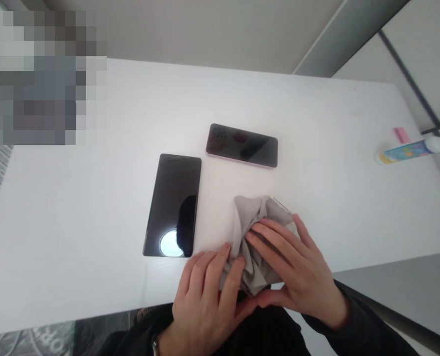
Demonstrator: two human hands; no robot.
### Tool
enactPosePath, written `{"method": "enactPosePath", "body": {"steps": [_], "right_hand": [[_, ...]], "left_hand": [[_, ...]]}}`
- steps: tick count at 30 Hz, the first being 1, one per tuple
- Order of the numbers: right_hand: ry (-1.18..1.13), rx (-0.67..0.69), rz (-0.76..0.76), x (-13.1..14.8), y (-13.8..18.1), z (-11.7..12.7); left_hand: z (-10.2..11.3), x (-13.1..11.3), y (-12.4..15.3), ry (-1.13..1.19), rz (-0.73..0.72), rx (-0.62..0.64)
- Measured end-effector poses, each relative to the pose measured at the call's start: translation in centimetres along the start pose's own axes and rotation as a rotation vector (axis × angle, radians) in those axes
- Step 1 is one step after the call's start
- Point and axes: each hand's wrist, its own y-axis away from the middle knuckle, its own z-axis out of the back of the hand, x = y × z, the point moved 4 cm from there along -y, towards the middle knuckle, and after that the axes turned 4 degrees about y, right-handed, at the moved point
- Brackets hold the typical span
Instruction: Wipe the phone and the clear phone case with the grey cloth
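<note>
A crumpled grey cloth (pixel 251 215) lies at the near edge of the white table (pixel 93 198), apparently wrapped over something flat whose corner shows at its far right. My right hand (pixel 294 267) rests on the cloth with fingers pressed flat. My left hand (pixel 205 296) grips the cloth's near left side, fingers curled on it. To the left lies a large dark tablet-like phone (pixel 173 205), screen up, reflecting a ceiling lamp. Beyond the cloth a second dark phone (pixel 242 146) with a pink edge lies crosswise.
A white tube with a blue and yellow label (pixel 409 151) lies near the table's right edge, a small pink object (pixel 401 134) just behind it. A pixelated patch covers the upper left. A patterned grey rug (pixel 26 341) shows below the table.
</note>
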Motion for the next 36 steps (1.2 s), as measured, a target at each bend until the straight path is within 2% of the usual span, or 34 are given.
{"method": "enactPosePath", "body": {"steps": [3,4,5,9,11,14,17,20,22,24,28,30,34,36], "right_hand": [[0.047,-0.072,-0.202,0.2,0.1,0.2],[0.047,-0.088,-0.225,0.7,0.0,0.2],[0.026,-0.097,-0.198,1.5,-0.1,0.2],[-0.107,-0.033,0.075,4.1,0.1,0.3],[-0.073,-0.018,0.044,3.2,0.6,0.6],[0.032,-0.047,-0.140,0.4,1.2,1.1],[0.054,-0.038,-0.194,0.5,0.9,0.7],[-0.019,-0.035,-0.069,2.8,0.6,-0.1],[-0.076,-0.048,0.050,3.4,1.0,0.1],[-0.102,-0.054,0.116,2.3,1.5,0.8],[-0.067,-0.001,0.034,-1.3,0.9,1.7],[-0.092,0.044,0.052,-0.9,0.1,1.3],[-0.235,0.076,0.275,1.7,0.1,1.1],[-0.256,0.075,0.317,1.1,0.9,1.5]], "left_hand": [[0.4,0.3,-0.3,0.063,0.025,0.007],[0.5,0.4,-0.3,0.089,0.027,0.015],[0.6,0.5,-0.3,0.113,0.024,0.019],[0.8,0.8,-0.1,0.133,-0.025,0.031],[0.7,0.9,0.0,0.133,-0.027,0.032],[0.7,0.8,-0.1,0.143,-0.012,0.028],[0.9,0.8,-0.3,0.137,-0.024,0.018],[1.0,0.9,-0.5,0.127,-0.025,0.039],[1.1,1.0,-0.4,0.109,-0.017,0.056],[1.2,1.0,-0.3,0.110,-0.006,0.062],[1.3,0.8,-0.2,0.190,0.030,0.099],[1.3,0.7,-0.2,0.202,0.060,0.130],[1.6,0.6,-0.2,0.185,0.085,0.170],[1.6,0.6,-0.1,0.191,0.101,0.178]]}}
